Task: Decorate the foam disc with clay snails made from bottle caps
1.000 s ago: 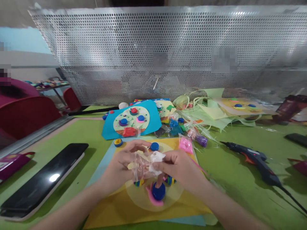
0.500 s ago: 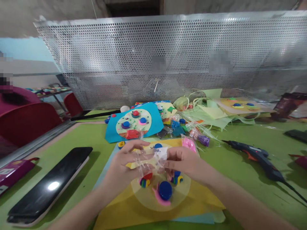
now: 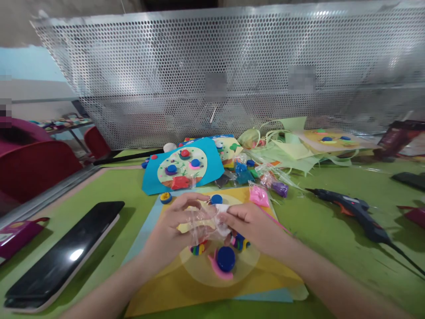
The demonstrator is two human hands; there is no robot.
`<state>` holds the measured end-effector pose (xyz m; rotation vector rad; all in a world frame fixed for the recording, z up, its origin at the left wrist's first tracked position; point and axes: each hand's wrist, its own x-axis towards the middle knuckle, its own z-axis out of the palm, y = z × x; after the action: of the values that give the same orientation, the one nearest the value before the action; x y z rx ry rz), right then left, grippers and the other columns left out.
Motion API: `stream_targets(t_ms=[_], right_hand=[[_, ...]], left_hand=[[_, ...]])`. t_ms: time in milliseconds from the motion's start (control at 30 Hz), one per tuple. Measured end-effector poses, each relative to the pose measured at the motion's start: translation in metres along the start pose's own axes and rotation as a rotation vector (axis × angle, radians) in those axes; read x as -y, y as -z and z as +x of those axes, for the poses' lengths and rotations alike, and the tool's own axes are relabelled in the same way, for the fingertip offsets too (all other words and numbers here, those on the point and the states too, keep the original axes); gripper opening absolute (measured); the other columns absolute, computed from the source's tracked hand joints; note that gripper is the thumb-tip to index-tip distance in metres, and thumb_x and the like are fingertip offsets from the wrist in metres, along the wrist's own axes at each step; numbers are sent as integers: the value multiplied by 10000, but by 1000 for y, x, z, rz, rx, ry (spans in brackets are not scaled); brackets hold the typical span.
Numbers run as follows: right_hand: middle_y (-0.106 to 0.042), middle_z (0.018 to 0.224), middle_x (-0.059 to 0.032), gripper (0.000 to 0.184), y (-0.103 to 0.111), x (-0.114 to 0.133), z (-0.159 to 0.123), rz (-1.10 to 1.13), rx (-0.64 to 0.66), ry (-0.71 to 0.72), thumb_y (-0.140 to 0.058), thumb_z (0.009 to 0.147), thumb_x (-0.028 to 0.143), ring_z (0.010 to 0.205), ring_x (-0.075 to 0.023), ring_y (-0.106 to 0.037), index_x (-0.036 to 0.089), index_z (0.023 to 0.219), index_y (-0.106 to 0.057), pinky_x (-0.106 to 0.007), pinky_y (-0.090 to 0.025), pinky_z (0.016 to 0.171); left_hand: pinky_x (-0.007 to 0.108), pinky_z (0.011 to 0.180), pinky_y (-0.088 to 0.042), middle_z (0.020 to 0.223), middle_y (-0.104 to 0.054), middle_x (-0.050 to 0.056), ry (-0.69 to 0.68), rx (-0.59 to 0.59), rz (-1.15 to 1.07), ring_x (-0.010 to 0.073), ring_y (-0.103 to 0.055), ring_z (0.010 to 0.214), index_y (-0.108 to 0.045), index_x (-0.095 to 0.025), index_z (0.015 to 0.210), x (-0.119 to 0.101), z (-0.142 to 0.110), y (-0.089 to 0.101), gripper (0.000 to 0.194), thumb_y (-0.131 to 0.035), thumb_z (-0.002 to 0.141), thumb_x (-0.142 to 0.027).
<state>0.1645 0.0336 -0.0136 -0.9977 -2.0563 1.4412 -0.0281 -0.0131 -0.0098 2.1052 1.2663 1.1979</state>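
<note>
My left hand (image 3: 172, 226) and my right hand (image 3: 252, 226) meet over a yellow sheet (image 3: 186, 290) and both pinch a small clear plastic bag (image 3: 204, 221) with a lump of white clay (image 3: 222, 209) at its right end. My right fingers are closed on the white lump through the plastic. Under my hands lies a pale yellow paper circle (image 3: 206, 274) bearing a blue cap on a pink clay snail (image 3: 225, 262) and two small striped clay pieces (image 3: 198, 249). Another blue cap (image 3: 216, 199) sits just beyond my fingers.
A black phone (image 3: 63, 254) lies at the left on the green table (image 3: 318, 230), a glue gun (image 3: 352, 212) at the right. Behind are a blue card with a finished cap picture (image 3: 182, 166), bagged clay pieces (image 3: 259, 195), green paper scraps (image 3: 292, 153) and a perforated metal screen (image 3: 212, 75).
My hands stayed together on the bag, working it slightly; the white lump shifted lower between my fingers. The view bobbed up, then down a little.
</note>
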Motion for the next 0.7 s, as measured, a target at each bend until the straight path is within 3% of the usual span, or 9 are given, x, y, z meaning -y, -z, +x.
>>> stream_targets(t_ms=[267, 400, 567, 700], right_hand=[[-450, 527, 36, 342, -11, 1, -3, 66, 20, 85, -445, 874, 344, 486, -77, -398, 191, 568, -435, -204, -323, 466], [-423, 527, 44, 345, -7, -1, 0, 62, -30, 61, -460, 870, 377, 472, -72, -406, 192, 582, -420, -195, -333, 444], [-582, 666, 16, 263, -1, -2, 4, 452, 61, -83, -524, 839, 459, 541, -101, -586, 200, 800, -507, -217, -466, 516], [-604, 660, 35, 295, -2, -5, 6, 506, 83, -46, -700, 719, 407, 486, -62, -540, 200, 890, -578, -178, -442, 468]], left_hand=[[272, 739, -526, 1023, -535, 46, 168, 2, -226, 151, -564, 829, -715, -227, 674, 0, 0, -7, 45, -726, 664, -184], [272, 787, -522, 1029, -518, 59, 198, 91, -311, 173, -579, 901, -687, -192, 636, -3, -1, -7, 58, -745, 637, -190], [272, 806, -513, 1127, -511, 41, 167, 15, -176, 165, -571, 929, -681, -220, 666, 0, -2, 0, 57, -686, 685, -166], [302, 806, -512, 1115, -536, 47, 132, 38, -72, 177, -566, 911, -684, -218, 664, 0, 0, 2, 39, -693, 682, -184]])
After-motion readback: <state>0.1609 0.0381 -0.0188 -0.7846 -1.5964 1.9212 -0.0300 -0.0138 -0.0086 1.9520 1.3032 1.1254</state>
